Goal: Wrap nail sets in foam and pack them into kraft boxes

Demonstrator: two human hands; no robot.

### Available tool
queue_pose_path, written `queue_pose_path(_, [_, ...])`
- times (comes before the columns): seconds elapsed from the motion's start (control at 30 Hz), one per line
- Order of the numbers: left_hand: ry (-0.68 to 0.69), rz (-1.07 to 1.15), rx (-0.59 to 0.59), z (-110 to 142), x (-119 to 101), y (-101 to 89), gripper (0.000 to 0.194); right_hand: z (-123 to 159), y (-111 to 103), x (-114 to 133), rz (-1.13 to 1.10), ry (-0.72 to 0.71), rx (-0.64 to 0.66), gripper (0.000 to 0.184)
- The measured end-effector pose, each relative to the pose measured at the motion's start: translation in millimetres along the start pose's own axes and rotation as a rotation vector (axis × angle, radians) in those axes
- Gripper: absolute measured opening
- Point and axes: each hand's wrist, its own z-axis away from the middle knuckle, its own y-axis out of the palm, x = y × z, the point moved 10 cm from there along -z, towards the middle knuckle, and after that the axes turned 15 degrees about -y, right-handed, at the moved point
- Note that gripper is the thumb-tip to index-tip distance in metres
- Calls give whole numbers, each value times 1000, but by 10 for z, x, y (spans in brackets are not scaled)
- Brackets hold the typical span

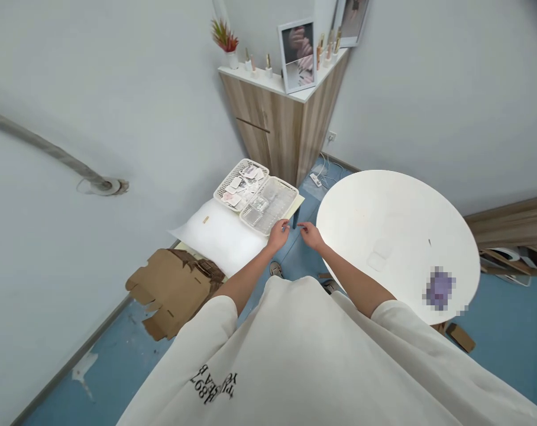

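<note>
While near two baskets (226, 178) (252, 225), two hands (278, 235) (311, 235).

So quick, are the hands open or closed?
Left hand: partly curled near a white basket; can't tell if it holds anything.
Right hand: partly curled; can't tell if it's holding anything.

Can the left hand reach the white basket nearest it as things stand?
Probably yes: the left hand is right by the near corner of that white basket, and nothing visible stands between them.
</note>
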Motion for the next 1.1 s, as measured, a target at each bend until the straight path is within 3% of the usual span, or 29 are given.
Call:
queue_pose_path(0.23, [-45,12,-131,-582,391,-1274,30,-799,681,621,-27,-52,21,39])
queue_pose_path(0.33, [-48,-16,-181,-789,490,-1651,30,-1023,841,771,-41,-45,36,40])
queue_pose_path(0.43, [-36,-54,-221,-1000,540,-1889,29,-1193,929,856,-47,-33,48,39])
queue_pose_path(0.6, [-43,-92,-248,-1429,577,-2062,29,-1423,987,926,-43,-19,68,39])
queue_pose_path(0.87, [-108,-229,-208,-2171,655,-2015,33,-1662,1003,957,-30,-37,55,37])
queue_pose_path(1.1, [-140,-318,-189,-2411,712,-1909,29,-1721,971,889,-30,-21,43,35])
